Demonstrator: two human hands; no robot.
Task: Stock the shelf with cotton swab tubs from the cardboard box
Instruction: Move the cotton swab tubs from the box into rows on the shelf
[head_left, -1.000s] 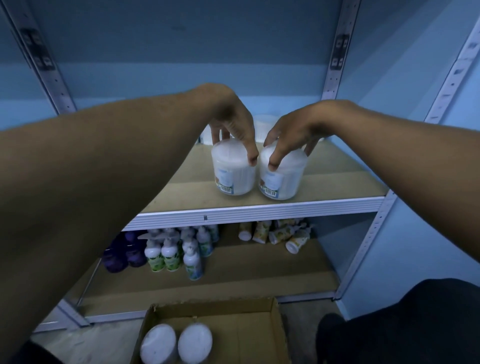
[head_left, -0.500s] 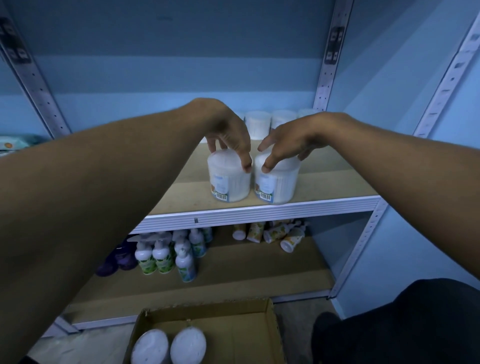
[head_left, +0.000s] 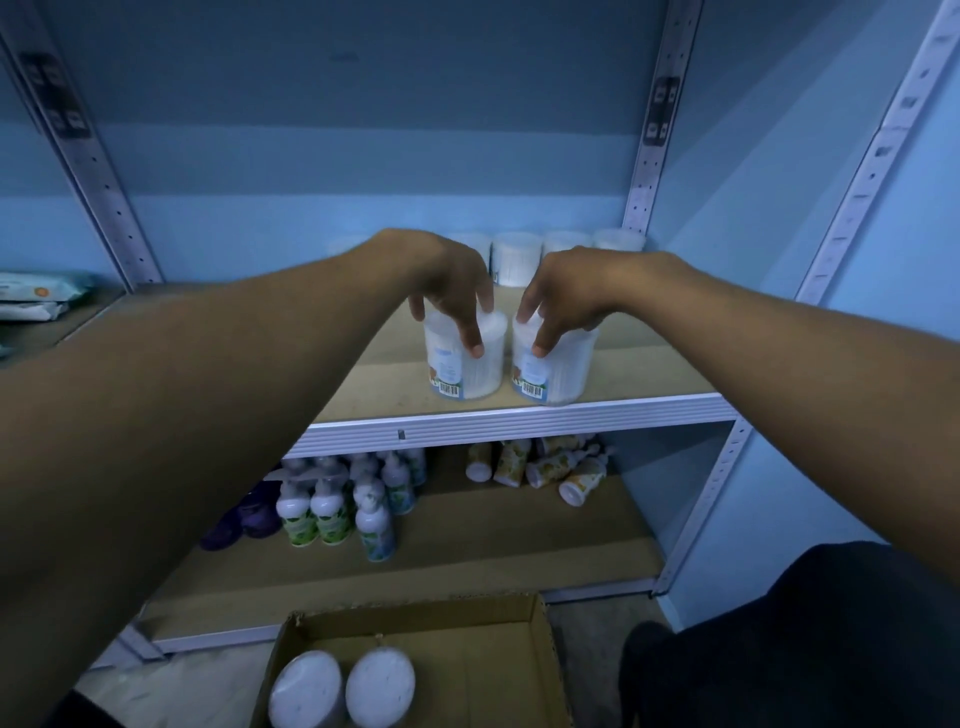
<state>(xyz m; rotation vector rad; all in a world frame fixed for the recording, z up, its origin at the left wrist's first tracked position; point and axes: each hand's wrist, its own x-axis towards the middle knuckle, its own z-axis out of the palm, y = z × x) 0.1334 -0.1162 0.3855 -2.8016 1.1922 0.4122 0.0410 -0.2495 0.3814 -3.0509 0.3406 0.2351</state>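
Both tubs sit farther back on the shelf (head_left: 519, 415) than a second ago: the left hand (head_left: 452, 280) and right hand (head_left: 566, 291), gripping the left tub (head_left: 467, 371) and right tub (head_left: 558, 374) from above, have pushed them inward from the front edge. More of the back-row tubs (head_left: 517, 257) shows behind the hands.

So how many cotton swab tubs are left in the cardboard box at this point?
2 visible: round white-lidded cotton swab tubs side by side at the cardboard box's near left, one left of the other. The box's near edge is cut off, so more may be hidden.
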